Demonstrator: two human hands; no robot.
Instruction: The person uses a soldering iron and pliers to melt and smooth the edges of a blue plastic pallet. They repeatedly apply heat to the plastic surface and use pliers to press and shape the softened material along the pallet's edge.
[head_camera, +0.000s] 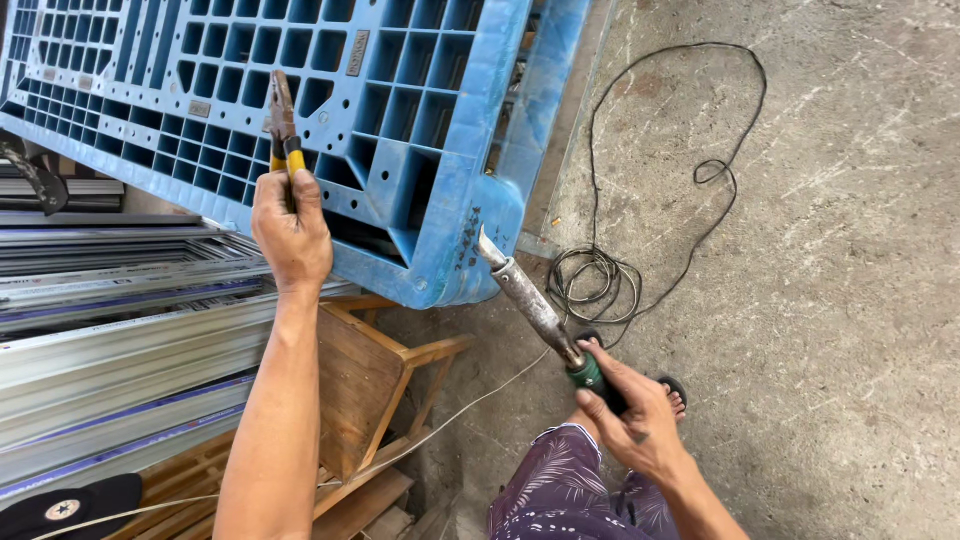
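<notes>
We've got the blue pallet (420, 120) tipped up on the concrete floor (840, 300), metal profiles (110, 330) stacked to its left, wooden stool (370, 390) below it. Black cord (640, 170) loops and coils on the floor beside the pallet corner. Our right hand (640, 420) is wrapped tight on the soldering iron (535, 305), tip touching the pallet's corner. Our left hand (292, 235) is clenched on the pliers (283, 125), held up against the grid.

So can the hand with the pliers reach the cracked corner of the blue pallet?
Probably yes. The left hand rests on the blue pallet, with open plastic between it and the corner, where the soldering iron tip sits.
</notes>
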